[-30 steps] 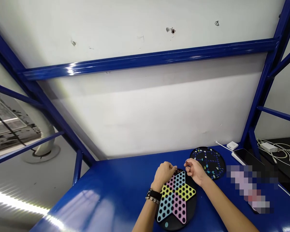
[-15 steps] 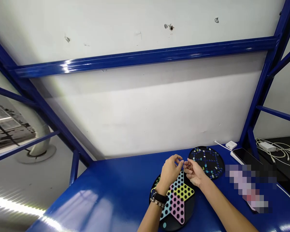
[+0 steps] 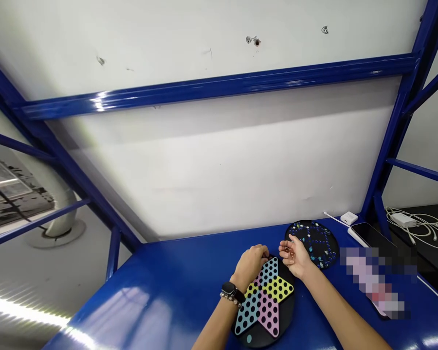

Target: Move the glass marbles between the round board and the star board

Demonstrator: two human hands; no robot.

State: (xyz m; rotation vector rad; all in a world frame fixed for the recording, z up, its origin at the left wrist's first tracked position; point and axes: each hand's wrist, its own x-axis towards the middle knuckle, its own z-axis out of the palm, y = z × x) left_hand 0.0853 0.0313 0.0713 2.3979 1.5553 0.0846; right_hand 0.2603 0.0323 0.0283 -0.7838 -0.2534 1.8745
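Note:
A round black Chinese checkers board (image 3: 284,311) with a star of blue, yellow and pink points lies on the blue table. My left hand (image 3: 251,262) reaches over its far left rim, fingers curled down and pressed together. A reddish spot shows by those fingertips, but what they pinch is hidden. Just right of it, my right hand (image 3: 295,257) is turned palm up, its fingers curled around a few reddish-brown marbles (image 3: 289,251). Behind that hand lies a second round black board (image 3: 328,243), with several small shiny pieces on it.
The blue table (image 3: 190,272) meets a white wall behind a blue metal frame (image 3: 219,88). To the right lie a white charger (image 3: 349,218), a dark phone (image 3: 372,238) and a blurred-out item (image 3: 375,287). White cables (image 3: 423,226) tangle on a black surface beyond.
My left hand has moved left and down, away from my right hand, to the board's far rim. My right hand has shifted slightly right and opened a little, showing the marbles more clearly.

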